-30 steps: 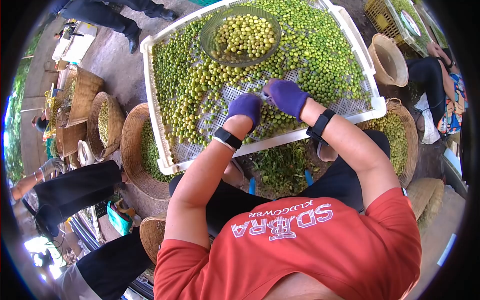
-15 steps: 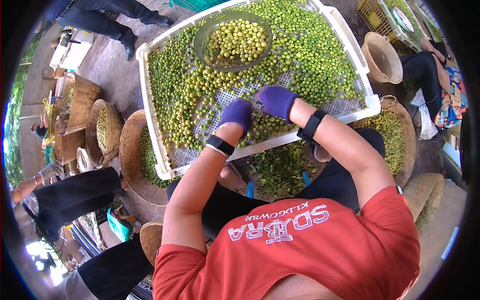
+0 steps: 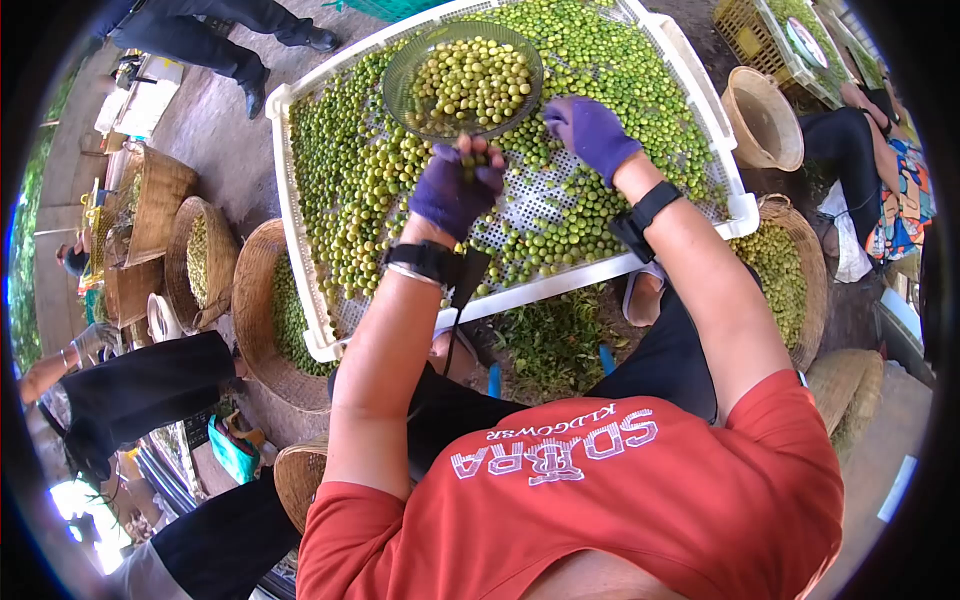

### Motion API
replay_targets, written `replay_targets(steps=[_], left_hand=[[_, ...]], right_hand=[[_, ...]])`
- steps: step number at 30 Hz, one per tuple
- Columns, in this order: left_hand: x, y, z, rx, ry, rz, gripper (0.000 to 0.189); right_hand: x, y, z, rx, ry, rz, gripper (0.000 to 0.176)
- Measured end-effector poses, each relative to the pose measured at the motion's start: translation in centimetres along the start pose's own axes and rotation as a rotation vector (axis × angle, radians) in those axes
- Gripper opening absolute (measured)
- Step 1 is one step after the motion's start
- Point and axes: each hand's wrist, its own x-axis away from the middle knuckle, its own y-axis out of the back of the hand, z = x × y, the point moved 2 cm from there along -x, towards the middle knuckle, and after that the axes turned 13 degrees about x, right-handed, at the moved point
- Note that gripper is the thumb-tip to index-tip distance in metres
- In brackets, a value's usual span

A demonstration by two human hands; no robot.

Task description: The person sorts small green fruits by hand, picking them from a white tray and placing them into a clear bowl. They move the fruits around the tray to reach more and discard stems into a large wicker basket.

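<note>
A white perforated tray (image 3: 745,213) spreads before me, covered in small round green fruits (image 3: 345,185). On its far part rests a clear bowl (image 3: 395,92) of yellowish fruits (image 3: 475,78). My left hand (image 3: 458,188), in a purple fingerless glove, is just below the bowl's near rim with its fingers curled around small green fruits. My right hand (image 3: 592,135), in a purple glove, is bent over the fruits right of the bowl; its fingertips are hidden, so I cannot make out what they hold.
Woven baskets of fruit stand left (image 3: 262,310) and right (image 3: 800,285) of the tray. An empty-looking bucket (image 3: 765,118) is at the right. A person's legs (image 3: 205,40) are at the upper left, another person's gloved hand (image 3: 97,340) at the far left. Leaves (image 3: 555,340) lie below the tray.
My left hand has moved away from me toward the bowl and turned, showing its curled fingers. My right hand has moved forward and right. More of the perforated tray floor shows between them.
</note>
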Motion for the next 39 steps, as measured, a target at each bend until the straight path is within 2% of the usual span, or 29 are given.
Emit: replay_targets(steps=[1, 3, 4, 6, 9, 10, 11, 13, 15, 16, 18, 20, 21, 24, 25, 27, 29, 30, 31, 33, 34, 37, 38, 39], left_hand=[[-0.6, -0.7, -1.3, -0.024, -0.038, 0.084, 0.015], [-1.1, -4.2, -2.5, 0.003, -0.329, 0.059, 0.013], [-2.7, -3.0, -5.4, -0.767, -0.660, 0.017, 0.017], [-1.1, -6.2, -4.7, -0.442, -0.378, -0.160, 0.037], [-4.5, -0.6, -8.4, -1.054, -0.696, -0.159, 0.049], [-3.1, -1.0, -6.9, -1.313, -0.818, -0.234, 0.044], [-2.3, -0.8, -5.5, -1.417, -0.876, -0.247, 0.032], [-0.4, -2.3, -2.9, -1.875, -0.684, -0.243, 0.025], [-0.1, -2.2, -1.0, -2.099, -0.844, -0.173, 0.029], [-0.4, -2.1, -0.6, -2.155, -0.717, -0.201, 0.035], [-1.4, -2.3, 0.9, -2.236, -0.525, -0.184, 0.034], [-1.9, -2.3, 2.9, -2.290, -0.344, -0.153, 0.032], [-2.0, -2.1, 3.8, -2.252, -0.310, -0.095, 0.031], [-3.0, -1.2, 6.4, -2.213, -0.376, 0.107, 0.037], [-3.7, -0.8, 7.2, -2.188, -0.269, 0.071, 0.041], [-4.2, -0.7, 8.5, -2.272, -0.244, 0.121, 0.038], [-4.4, -0.3, 8.8, -2.365, -0.274, 0.021, 0.034], [-4.6, -0.1, 8.7, -2.410, -0.293, -0.035, 0.032], [-5.3, 0.1, 8.5, -2.425, -0.271, -0.173, 0.028], [-5.2, -0.3, 7.7, -2.367, -0.298, -0.315, 0.025], [-5.4, -0.5, 7.6, -2.462, -0.269, -0.350, 0.026], [-4.4, -2.2, 9.1, -2.218, -0.643, 0.105, 0.033], [-4.6, -2.9, 10.1, -2.208, -0.589, 0.173, 0.034], [-5.7, -2.5, 11.1, -2.159, -0.553, 0.335, 0.035]], right_hand=[[0.2, -1.1, -1.6, 0.084, 0.042, -0.037, 0.017], [0.0, -2.8, -2.9, 0.153, 0.020, 0.191, 0.019], [0.1, -3.2, -3.0, 0.176, 0.022, 0.179, 0.019], [0.8, -3.4, -2.1, 0.222, 0.024, 0.155, 0.019], [1.0, -2.9, -1.2, 0.317, -0.004, 0.164, 0.019], [1.2, -2.7, -1.0, 0.330, 0.001, 0.163, 0.020], [1.2, -2.7, -1.1, 0.318, -0.011, 0.164, 0.020], [1.3, -2.5, -1.5, 0.298, -0.033, 0.169, 0.021], [1.2, -2.0, -2.8, 0.185, -0.022, 0.179, 0.021], [0.9, -1.5, -3.7, 0.132, -0.016, 0.182, 0.021], [1.3, 0.3, -4.2, 0.107, 0.004, 0.220, 0.021], [2.6, 1.6, -4.4, 0.103, 0.020, 0.375, 0.021], [3.3, 2.7, -3.9, 0.099, 0.029, 0.453, 0.022], [4.8, 5.5, -2.6, 0.173, -0.006, 0.429, 0.023], [5.1, 6.0, -2.6, 0.192, -0.013, 0.416, 0.022], [6.1, 6.4, -2.6, 0.168, 0.070, 0.374, 0.018], [7.1, 6.4, -2.7, 0.153, 0.156, 0.352, 0.017], [7.6, 5.6, -3.1, 0.101, 0.234, 0.269, 0.015], [8.0, 4.9, -3.9, 0.139, 0.197, 0.307, 0.015], [8.7, 4.4, -4.0, 0.205, 0.120, 0.382, 0.015], [8.8, 4.2, -4.4, 0.192, 0.098, 0.387, 0.014], [8.0, 5.1, -5.1, 0.176, 0.001, 0.327, 0.013], [7.6, 5.4, -5.5, 0.184, 0.017, 0.235, 0.015], [7.6, 5.6, -5.9, 0.193, -0.007, 0.218, 0.017]])
